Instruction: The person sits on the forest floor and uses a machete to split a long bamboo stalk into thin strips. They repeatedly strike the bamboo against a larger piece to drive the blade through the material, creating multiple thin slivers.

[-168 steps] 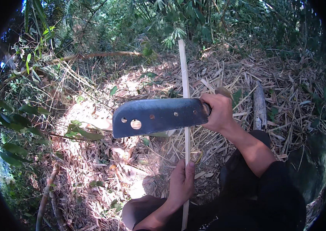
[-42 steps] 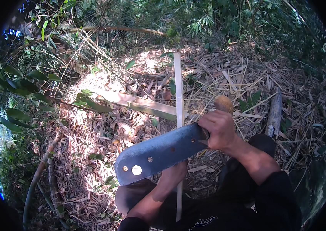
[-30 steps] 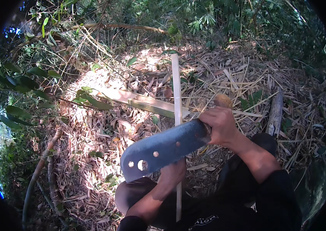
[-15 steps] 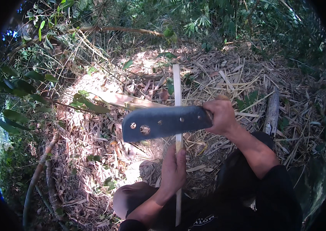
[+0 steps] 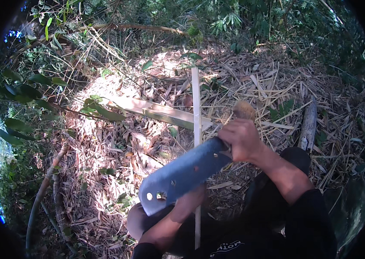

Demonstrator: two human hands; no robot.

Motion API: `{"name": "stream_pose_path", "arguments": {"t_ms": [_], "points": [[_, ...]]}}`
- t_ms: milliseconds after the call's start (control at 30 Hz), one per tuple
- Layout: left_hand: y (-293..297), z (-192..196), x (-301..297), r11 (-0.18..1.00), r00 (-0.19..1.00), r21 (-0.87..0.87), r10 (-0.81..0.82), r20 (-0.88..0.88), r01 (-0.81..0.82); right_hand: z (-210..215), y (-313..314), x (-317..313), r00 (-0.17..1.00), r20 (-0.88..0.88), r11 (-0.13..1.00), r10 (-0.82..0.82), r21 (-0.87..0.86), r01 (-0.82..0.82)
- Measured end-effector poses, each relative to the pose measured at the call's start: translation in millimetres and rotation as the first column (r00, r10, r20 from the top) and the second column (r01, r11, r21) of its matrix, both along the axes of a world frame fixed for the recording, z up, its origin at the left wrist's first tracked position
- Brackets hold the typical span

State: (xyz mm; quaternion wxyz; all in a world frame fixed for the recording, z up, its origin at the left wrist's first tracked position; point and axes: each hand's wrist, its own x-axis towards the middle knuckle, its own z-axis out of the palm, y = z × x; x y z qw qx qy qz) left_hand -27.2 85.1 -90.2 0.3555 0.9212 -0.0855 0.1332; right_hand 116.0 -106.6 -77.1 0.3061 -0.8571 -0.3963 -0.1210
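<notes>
My right hand (image 5: 243, 137) is closed round the wooden handle of a broad, dark cleaver (image 5: 187, 170) with several holes in its blade. The handle's rounded end sticks out beyond the fist. From there the blade slants down to the left and crosses in front of a long, pale, narrow bamboo strip (image 5: 196, 99). My left hand (image 5: 190, 202) grips the lower part of that strip, which stands nearly upright in the view and runs on below the hand. The blade covers most of the left fingers. Whether blade and strip touch, I cannot tell.
Split bamboo lengths (image 5: 169, 117) lie beyond the blade. Thin shavings (image 5: 273, 93) and dry leaves litter the ground. A grey log (image 5: 308, 125) lies at the right, a curved stem (image 5: 44, 185) at the left. Leafy branches (image 5: 27, 90) reach in from the left.
The blade has swung from nearly level to a downward slant, its tip dropping toward me. It now covers much of my left hand. The strip stays in the left grip, shifted slightly.
</notes>
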Motion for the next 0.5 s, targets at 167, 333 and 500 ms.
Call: {"name": "stream_pose_path", "arguments": {"t_ms": [167,333,500], "points": [[-22,18,-3,0.762,0.889,-0.607,-0.094,-0.448,-0.225,-1,-21,31,0.967,-0.094,0.972,-0.235,-0.026,0.234],[5,-49,-21,0.977,0.978,-0.174,0.089,-0.189,-0.122,2,1,12,0.995,0.096,0.993,-0.021,0.120,0.009],[-23,20,-6,0.755,0.880,-0.609,-0.091,-0.466,-0.244,6,-15,39,0.963,-0.094,0.967,-0.253,-0.010,0.254]]}}
